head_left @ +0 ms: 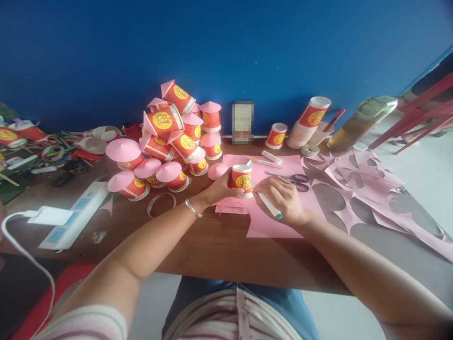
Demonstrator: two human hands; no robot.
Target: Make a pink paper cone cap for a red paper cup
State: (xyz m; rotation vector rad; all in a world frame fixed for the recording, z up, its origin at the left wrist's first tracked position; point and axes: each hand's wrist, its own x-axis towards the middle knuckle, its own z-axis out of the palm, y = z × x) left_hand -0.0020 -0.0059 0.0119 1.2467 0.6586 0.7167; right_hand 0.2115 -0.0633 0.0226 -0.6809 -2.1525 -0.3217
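The red paper cup [239, 177] is upright over the pink sheet [271, 226] on the bench [198, 257]. Your left hand [220, 190]'s grip wraps the cup's left side; your right hand [286, 197]'s grip pinches a white marker [269, 206], its tip beside the cup. Scissors [293, 179] lie just beyond your right hand; pink-topped cups [163, 120] are piled left.

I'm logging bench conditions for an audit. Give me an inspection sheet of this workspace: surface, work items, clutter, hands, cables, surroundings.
Surface: brown table, partly covered by pink paper.
Work items: red cup in the left hand; white marker in the right hand.
Clutter: pink offcuts at right; cone-topped cups heaped at left; scissors on the pink paper.
Hands: both occupied, close together.
Cables: white cable from an adapter at the power strip.
Surroundings: blue wall behind the table.
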